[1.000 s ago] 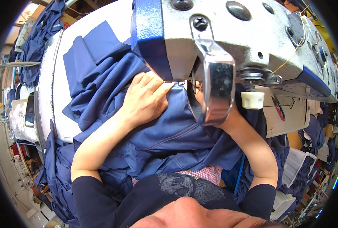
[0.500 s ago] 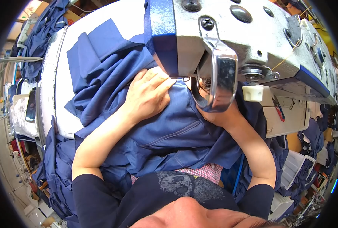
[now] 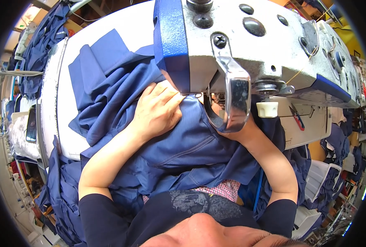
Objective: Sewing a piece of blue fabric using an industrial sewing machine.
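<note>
Navy blue fabric (image 3: pixel 183 127) with stitched seams lies bunched under the head of a white and blue sewing machine (image 3: pixel 236 41) and drapes toward my lap. My left hand (image 3: pixel 160 110) presses on it just left of the needle area, fingers bent together and gripping the cloth; the thumb is mostly hidden. On the other side, my right hand (image 3: pixel 242 127) is at the fabric, its fingers largely covered by the shiny metal lever (image 3: pixel 238 92) on the machine. What those fingers do cannot be made out.
Red-handled thread snips (image 3: pixel 298 119) lie on the machine bed at the right, beyond a white knob (image 3: pixel 267 109). A phone (image 3: pixel 31 123) is at the far left. Navy garments (image 3: pixel 43 49) are piled left and right. A white crate (image 3: pixel 321 179) stands at the right.
The machine, the fabric and my hands all appear slightly lower in the picture, as the view has tilted. Both hands keep nearly the same places on the cloth.
</note>
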